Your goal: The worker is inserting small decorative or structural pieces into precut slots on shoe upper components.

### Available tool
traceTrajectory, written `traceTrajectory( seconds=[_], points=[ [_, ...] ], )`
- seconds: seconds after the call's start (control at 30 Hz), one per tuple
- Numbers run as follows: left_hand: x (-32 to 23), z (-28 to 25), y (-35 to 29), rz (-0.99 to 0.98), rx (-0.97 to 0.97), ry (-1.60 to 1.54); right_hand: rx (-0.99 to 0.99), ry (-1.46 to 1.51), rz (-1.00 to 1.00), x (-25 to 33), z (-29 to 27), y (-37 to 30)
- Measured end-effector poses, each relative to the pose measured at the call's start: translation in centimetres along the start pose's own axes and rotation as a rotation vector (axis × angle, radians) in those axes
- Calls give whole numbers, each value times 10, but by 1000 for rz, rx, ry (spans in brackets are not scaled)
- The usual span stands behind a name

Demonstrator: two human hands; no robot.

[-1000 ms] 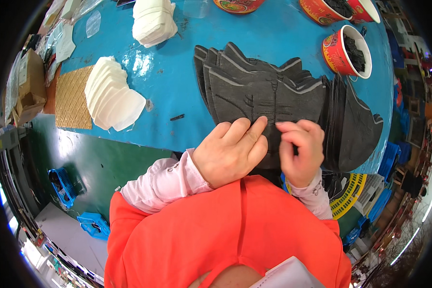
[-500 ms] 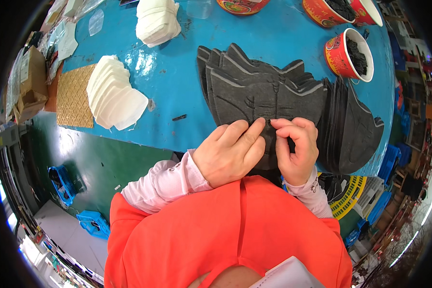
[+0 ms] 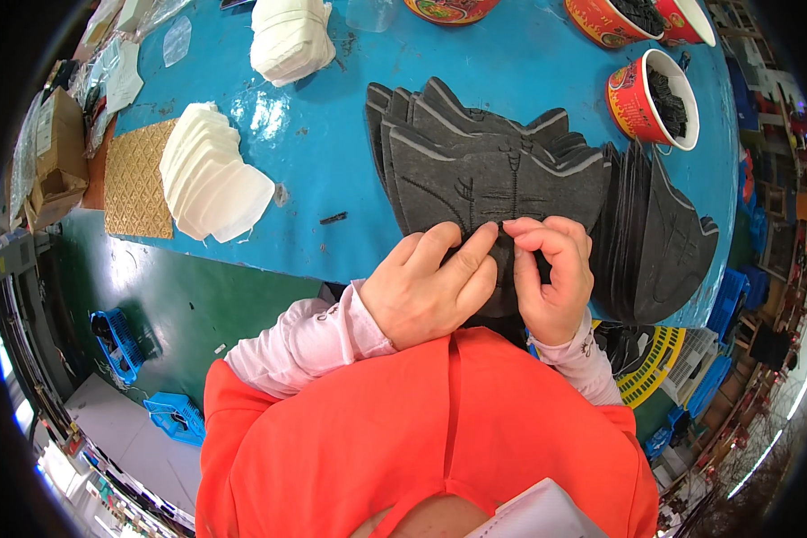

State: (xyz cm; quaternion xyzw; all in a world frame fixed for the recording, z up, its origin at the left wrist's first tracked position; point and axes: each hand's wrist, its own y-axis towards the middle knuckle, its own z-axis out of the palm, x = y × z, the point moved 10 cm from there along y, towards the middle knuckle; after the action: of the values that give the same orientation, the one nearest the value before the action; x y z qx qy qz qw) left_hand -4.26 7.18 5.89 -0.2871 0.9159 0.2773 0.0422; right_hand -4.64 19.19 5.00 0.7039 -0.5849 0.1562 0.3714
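A stack of dark grey, stitched pieces point(image 3: 475, 175), shaped like shoe uppers, lies in front of me on the blue table. Pale edging runs along their wavy far rims, and a seam goes down the middle of the top one. My left hand point(image 3: 435, 282) rests on the near part of this top piece, its fingers bent and its index fingertip at the seam. Close beside it, my right hand point(image 3: 551, 278) has thumb and index finger brought together at the same spot. Whatever lies between those fingertips is too small to make out.
More dark grey pieces point(image 3: 659, 242) lean in a stack at the right. Red paper tubs point(image 3: 628, 99) with black scraps stand at the far right. White fabric pieces point(image 3: 211, 184) fan out over a gold patterned board point(image 3: 139, 179); a white bundle point(image 3: 291, 40) lies behind.
Both hands stay at the same seam, with only slight finger movement. The whole view has shifted a little; nothing else has visibly moved.
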Motion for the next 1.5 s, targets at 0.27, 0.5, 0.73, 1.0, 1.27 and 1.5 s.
traceTrajectory(
  seconds=[0.27, 0.5, 0.73, 1.0, 1.27, 1.5],
  points=[
    [2, 1, -2, -20, -8, -11, 34, -31, -42, 3, 2, 0],
    [1, 1, -1, -20, 1, -7, -215, 236, 110, -18, -24, -4],
    [-1, -1, -1, 3, -22, 7, 46, -147, -80, 7, 2, 20],
    [-1, -4, -3, 23, -59, -17, -48, 54, -30, -3, 1, 11],
    [0, -4, -3, 25, -64, -33, 7, -87, -132, 8, 9, 16],
    [0, -3, -4, 12, -54, 0, 15, -94, -168, 10, 11, 16]
  ],
)
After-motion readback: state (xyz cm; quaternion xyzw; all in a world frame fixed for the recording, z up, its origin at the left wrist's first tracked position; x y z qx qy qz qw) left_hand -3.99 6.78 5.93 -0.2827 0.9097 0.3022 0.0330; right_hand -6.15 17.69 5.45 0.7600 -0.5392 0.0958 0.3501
